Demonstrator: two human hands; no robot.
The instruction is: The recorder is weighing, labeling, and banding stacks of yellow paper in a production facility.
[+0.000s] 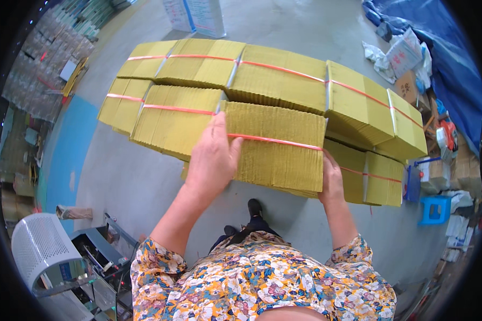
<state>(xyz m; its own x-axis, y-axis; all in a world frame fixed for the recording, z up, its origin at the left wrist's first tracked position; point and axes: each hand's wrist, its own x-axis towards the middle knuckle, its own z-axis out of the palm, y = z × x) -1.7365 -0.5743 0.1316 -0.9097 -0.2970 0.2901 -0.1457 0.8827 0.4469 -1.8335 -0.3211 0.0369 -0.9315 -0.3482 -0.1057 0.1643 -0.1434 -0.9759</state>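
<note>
Between my two hands is a bundle of flat yellow-brown cardboard (276, 160), bound with a thin red strap. My left hand (215, 158) presses on its left side, fingers stretched toward the far corner and thumb over the front edge by the strap. Around its right edge my right hand (332, 176) is wrapped, its fingertips partly hidden behind the side. The bundle sits in the near row of a stack of like bundles, slightly higher than its neighbours. A strapped bundle (179, 120) lies to its left and another (383, 179) to its right; a far row (284, 77) runs behind.
At the lower left stands a grey machine with a perforated cover (44, 246). A blue stool (435, 209) is on the right, near cartons and bags. Blue tarpaulin (450, 59) hangs at the upper right. A white-and-blue package (195, 16) stands on the floor beyond the stack.
</note>
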